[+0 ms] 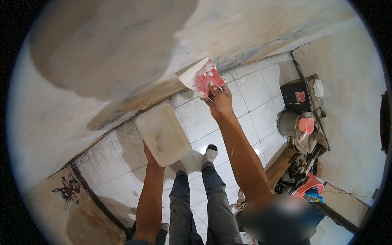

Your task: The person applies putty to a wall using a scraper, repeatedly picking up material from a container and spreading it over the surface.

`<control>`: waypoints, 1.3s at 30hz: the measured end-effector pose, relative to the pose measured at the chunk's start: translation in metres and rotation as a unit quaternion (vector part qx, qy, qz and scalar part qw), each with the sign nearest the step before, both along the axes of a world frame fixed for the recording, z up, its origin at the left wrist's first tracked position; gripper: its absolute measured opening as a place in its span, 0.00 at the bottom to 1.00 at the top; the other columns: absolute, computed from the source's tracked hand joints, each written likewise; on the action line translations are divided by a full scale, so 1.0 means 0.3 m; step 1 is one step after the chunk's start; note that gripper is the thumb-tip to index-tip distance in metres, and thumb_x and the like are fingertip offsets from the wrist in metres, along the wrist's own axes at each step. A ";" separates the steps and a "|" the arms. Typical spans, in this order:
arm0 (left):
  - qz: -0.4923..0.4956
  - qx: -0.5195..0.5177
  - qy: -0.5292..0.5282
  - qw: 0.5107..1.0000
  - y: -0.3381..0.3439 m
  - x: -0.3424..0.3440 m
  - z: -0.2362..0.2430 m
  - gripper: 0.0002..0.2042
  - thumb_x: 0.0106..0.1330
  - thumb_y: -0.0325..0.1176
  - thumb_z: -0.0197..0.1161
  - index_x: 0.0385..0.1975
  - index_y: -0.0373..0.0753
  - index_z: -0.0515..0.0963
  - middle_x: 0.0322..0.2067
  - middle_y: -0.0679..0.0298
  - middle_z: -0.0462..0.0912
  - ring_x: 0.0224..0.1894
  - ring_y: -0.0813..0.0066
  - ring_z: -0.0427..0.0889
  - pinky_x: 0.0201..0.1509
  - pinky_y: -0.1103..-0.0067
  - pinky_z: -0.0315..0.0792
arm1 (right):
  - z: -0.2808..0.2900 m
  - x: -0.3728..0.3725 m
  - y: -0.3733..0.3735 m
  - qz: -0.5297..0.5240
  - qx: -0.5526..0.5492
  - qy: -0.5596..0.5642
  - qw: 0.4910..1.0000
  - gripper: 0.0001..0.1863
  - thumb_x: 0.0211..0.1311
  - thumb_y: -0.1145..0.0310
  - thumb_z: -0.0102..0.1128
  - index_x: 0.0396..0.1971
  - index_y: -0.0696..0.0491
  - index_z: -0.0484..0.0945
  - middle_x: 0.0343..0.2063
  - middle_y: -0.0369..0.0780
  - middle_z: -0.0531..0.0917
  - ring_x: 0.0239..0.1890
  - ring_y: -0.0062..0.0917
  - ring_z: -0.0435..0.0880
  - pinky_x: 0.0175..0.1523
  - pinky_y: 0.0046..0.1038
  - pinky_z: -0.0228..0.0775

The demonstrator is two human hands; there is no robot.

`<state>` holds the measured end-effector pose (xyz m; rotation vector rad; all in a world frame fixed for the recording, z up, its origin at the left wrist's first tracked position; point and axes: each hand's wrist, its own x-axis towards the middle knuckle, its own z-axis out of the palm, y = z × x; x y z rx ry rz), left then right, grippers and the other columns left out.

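My right hand (220,102) reaches forward, its fingers closed on the lower edge of a flat putty spreader (208,77). The spreader is red, thickly smeared with white paste, with a pale cream portion at its upper left. It is held against or just in front of the stained wall (228,36); I cannot tell whether it touches. Lower down, my left hand (149,157) grips a cream rectangular plastic tray (173,153) from beneath its left side, with most of the fingers hidden. Inside the tray is a thin pale residue.
White floor tiles (249,87) lie below, dusty along the wall's base. At the right stand a black box (296,96), a dark bucket (287,123) with a pink dipper (306,124), a cardboard box (281,165) and a pink basin (311,183). A low side wall (61,196) bounds the left.
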<state>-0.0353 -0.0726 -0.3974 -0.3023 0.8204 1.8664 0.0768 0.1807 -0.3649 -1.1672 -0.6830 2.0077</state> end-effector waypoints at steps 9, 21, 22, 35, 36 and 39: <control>0.002 -0.026 0.000 1.000 -0.216 -0.088 0.042 0.32 0.67 0.59 0.49 0.65 0.45 0.63 0.59 0.59 0.71 0.60 0.56 0.72 0.61 0.57 0.71 | 0.499 -0.193 -0.075 -0.046 0.155 -0.009 0.987 0.20 0.63 0.74 0.57 0.54 0.55 0.64 0.45 0.43 0.77 0.41 0.27 0.80 0.42 0.30 0.77; 0.027 -0.060 0.008 0.998 -0.314 -0.086 0.083 0.29 0.70 0.57 0.47 0.64 0.45 0.65 0.57 0.61 0.74 0.57 0.57 0.76 0.58 0.57 0.74 | 0.096 -0.065 -0.141 -0.044 0.048 -0.046 0.997 0.20 0.64 0.74 0.56 0.54 0.52 0.65 0.47 0.41 0.77 0.41 0.27 0.81 0.43 0.32 0.77; 0.018 -0.062 0.020 0.998 -0.316 -0.081 0.079 0.29 0.70 0.57 0.47 0.64 0.45 0.65 0.57 0.61 0.74 0.57 0.57 0.75 0.58 0.57 0.74 | 0.056 -0.090 -0.131 -0.039 0.038 -0.040 0.998 0.20 0.64 0.73 0.57 0.54 0.51 0.64 0.47 0.41 0.77 0.41 0.27 0.81 0.43 0.31 0.77; 0.027 -0.039 -0.027 0.999 -0.338 -0.072 0.113 0.29 0.69 0.57 0.48 0.63 0.44 0.65 0.56 0.60 0.74 0.55 0.56 0.77 0.56 0.58 0.76 | 0.647 -0.193 -0.191 -0.057 0.182 0.014 0.982 0.17 0.62 0.72 0.60 0.49 0.54 0.69 0.40 0.39 0.79 0.36 0.25 0.81 0.39 0.27 0.76; 0.029 -0.036 -0.019 0.999 -0.343 -0.075 0.114 0.29 0.69 0.57 0.49 0.63 0.44 0.65 0.56 0.60 0.74 0.55 0.57 0.77 0.55 0.58 0.76 | 0.643 -0.166 -0.190 -0.066 0.178 0.006 0.982 0.15 0.62 0.72 0.59 0.48 0.53 0.71 0.39 0.37 0.80 0.36 0.24 0.81 0.39 0.27 0.75; 0.038 -0.032 -0.026 0.998 -0.376 -0.080 0.086 0.29 0.68 0.57 0.50 0.63 0.46 0.65 0.57 0.62 0.72 0.57 0.57 0.76 0.57 0.57 0.75 | 0.549 -0.098 -0.182 -0.081 0.156 0.022 0.984 0.15 0.62 0.75 0.58 0.49 0.54 0.70 0.39 0.38 0.80 0.37 0.25 0.82 0.40 0.27 0.79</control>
